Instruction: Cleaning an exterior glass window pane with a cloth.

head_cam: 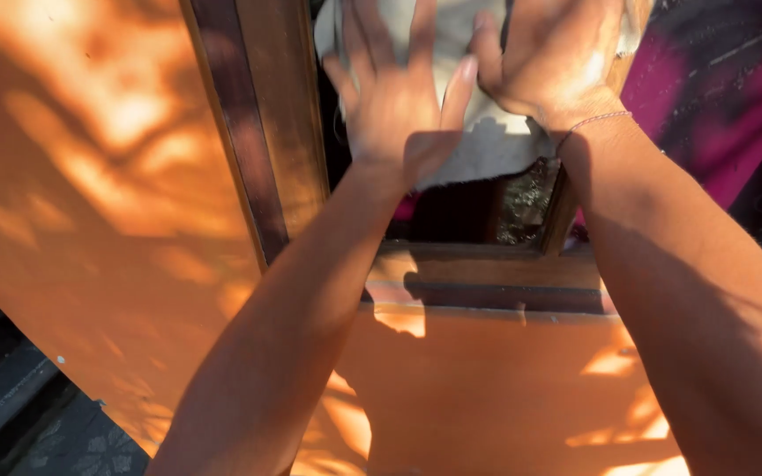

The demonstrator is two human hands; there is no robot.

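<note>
Grey cloth under both flat, spread hands.

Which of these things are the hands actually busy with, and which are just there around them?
In use:
- left hand, fingers spread flat on the pale cloth
- right hand, pressed on the same cloth
- dark wooden window frame that the cloth covers

Just nearby:
- orange wall
- magenta and black fabric
- thin bracelet on the right wrist

Single head view; faces forward-down, close on raised forearms.
</note>
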